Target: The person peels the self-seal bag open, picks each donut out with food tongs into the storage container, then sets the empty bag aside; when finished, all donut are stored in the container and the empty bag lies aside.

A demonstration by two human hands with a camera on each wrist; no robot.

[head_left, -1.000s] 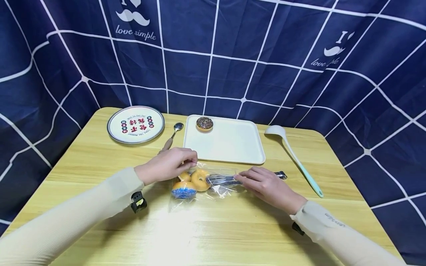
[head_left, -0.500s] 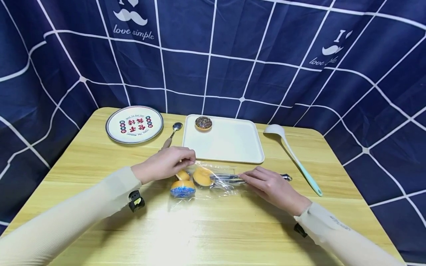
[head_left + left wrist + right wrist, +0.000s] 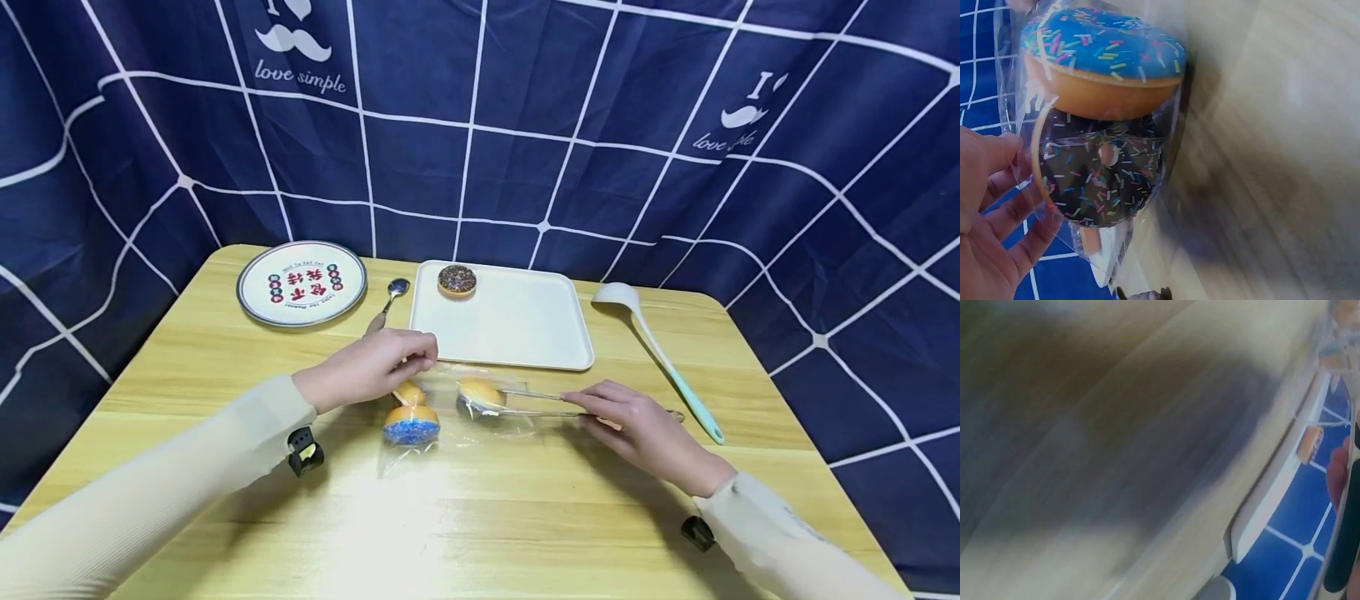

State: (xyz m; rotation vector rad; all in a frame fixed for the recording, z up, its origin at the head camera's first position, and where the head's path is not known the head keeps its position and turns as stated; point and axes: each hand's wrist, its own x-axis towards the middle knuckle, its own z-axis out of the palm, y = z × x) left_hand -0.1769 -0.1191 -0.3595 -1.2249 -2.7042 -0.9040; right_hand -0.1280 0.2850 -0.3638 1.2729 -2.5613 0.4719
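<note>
My left hand (image 3: pixel 371 367) pinches the top edge of a clear plastic bag (image 3: pixel 444 387) of doughnuts lying on its side. In the left wrist view, a blue-iced doughnut (image 3: pixel 1107 56) with sprinkles presses against a chocolate-iced doughnut (image 3: pixel 1100 172) inside the bag, beside the fingers. With my right hand (image 3: pixel 641 429) I hold metal tongs (image 3: pixel 546 413), their arms spread around a doughnut (image 3: pixel 482 392) toward the bag's mouth, its plain side up. In the right wrist view, the tongs' handle (image 3: pixel 1342 531) shows a dark inset along the right edge.
Behind the bag lies a white tray (image 3: pixel 517 329) with a chocolate sprinkled doughnut (image 3: pixel 457 281) on it. A printed plate (image 3: pixel 258 304) and a spoon (image 3: pixel 397 287) are at the left. A ladle (image 3: pixel 663 354) with a mint handle lies at the right.
My right hand and the tongs have shifted right, drawing one doughnut away from the others toward the bag's mouth. That doughnut has turned over. My left hand stays nearly still at the bag's edge.
</note>
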